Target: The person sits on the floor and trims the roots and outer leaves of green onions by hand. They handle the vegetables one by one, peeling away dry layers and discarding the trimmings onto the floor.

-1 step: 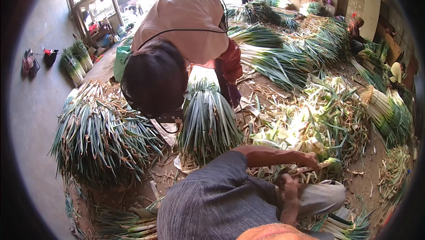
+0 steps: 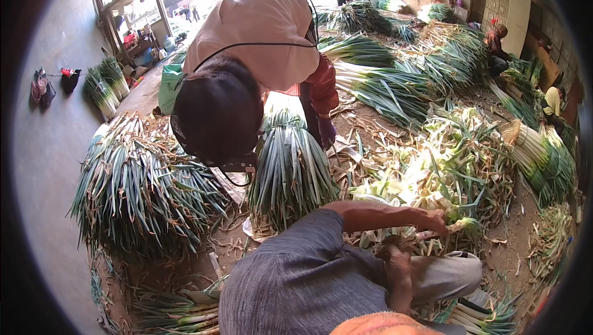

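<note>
In a grey short sleeve, my left arm bends across to the right. Its hand (image 2: 436, 220) is closed around a pale scallion stalk (image 2: 458, 226), whose green part sticks out to the right. Just below and to the left is my right hand (image 2: 397, 264), near the stalk's other end. Its fingers are curled and shaded; what they grip cannot be made out. My bent knee (image 2: 454, 273) lies under the hands. Right beyond them rises a heap of pale peeled leaves (image 2: 426, 177). More scallions (image 2: 485, 318) lie below the knee.
Ahead, a co-worker (image 2: 259, 38) bends over a tied scallion bundle (image 2: 290, 162), one gloved hand (image 2: 327, 132) beside it. A large scallion bundle (image 2: 142, 193) stands at left; loose scallions (image 2: 179, 313) lie lower left. Further piles (image 2: 395, 88) and several people fill the back. A wall (image 2: 46, 168) borders the left.
My right hand has shifted slightly left and up. My left hand has moved a little to the right, still holding the stalk. The co-worker has barely moved.
</note>
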{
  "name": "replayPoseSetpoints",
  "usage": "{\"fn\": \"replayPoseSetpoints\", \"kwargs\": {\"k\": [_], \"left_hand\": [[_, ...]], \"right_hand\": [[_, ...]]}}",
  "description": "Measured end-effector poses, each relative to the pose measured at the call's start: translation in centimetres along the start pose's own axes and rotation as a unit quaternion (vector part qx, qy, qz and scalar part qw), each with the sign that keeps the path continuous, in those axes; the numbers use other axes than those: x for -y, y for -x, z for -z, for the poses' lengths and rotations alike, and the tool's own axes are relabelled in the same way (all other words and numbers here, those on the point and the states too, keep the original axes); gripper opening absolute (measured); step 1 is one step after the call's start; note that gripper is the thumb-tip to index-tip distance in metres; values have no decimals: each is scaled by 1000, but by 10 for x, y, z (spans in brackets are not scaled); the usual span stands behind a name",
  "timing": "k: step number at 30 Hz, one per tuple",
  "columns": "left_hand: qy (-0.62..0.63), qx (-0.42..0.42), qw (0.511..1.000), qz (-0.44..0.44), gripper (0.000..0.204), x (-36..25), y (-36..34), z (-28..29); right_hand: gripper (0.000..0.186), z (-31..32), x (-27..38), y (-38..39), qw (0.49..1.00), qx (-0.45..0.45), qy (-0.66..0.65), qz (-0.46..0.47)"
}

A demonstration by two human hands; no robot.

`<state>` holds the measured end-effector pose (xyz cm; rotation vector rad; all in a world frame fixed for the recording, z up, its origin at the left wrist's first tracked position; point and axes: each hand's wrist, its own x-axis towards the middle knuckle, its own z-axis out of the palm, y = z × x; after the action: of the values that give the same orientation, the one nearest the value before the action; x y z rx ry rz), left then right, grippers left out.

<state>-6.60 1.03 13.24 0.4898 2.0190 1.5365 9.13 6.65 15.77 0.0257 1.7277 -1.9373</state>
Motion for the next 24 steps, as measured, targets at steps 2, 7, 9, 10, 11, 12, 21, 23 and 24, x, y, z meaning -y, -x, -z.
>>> {"fn": "replayPoseSetpoints", "kwargs": {"k": [2, 7, 9, 10, 11, 12, 21, 23, 24], "left_hand": [[58, -53, 997, 13, 27, -38, 28, 3], [16, -55, 991, -117, 28, -74, 46, 28], [12, -61, 984, -167, 29, -104, 67, 35], [-3, -68, 980, -185, 31, -112, 67, 39], [-17, -82, 972, -220, 35, -122, 69, 42], [-16, -76, 968, -240, 36, -129, 70, 47], [-4, -57, 928, -367, 25, -190, 53, 48], [-1, -76, 946, -316, 18, -163, 24, 52], [79, -89, 949, -292, 19, -171, 32, 49]], "right_hand": [[18, -14, 8, 8, 985, 55, 162, 30], [25, -16, -17, -15, 963, 118, 242, 34], [28, -18, -37, -26, 945, 150, 282, 68], [29, -20, -47, -29, 923, 178, 321, 115], [29, -20, -54, -32, 897, 205, 357, 161], [33, -22, -52, -31, 884, 213, 387, 154], [28, 72, 71, -19, 921, -38, 340, 185], [21, 117, 84, -39, 900, -219, 261, 271], [21, 128, 108, -37, 910, -270, 174, 263]]}}
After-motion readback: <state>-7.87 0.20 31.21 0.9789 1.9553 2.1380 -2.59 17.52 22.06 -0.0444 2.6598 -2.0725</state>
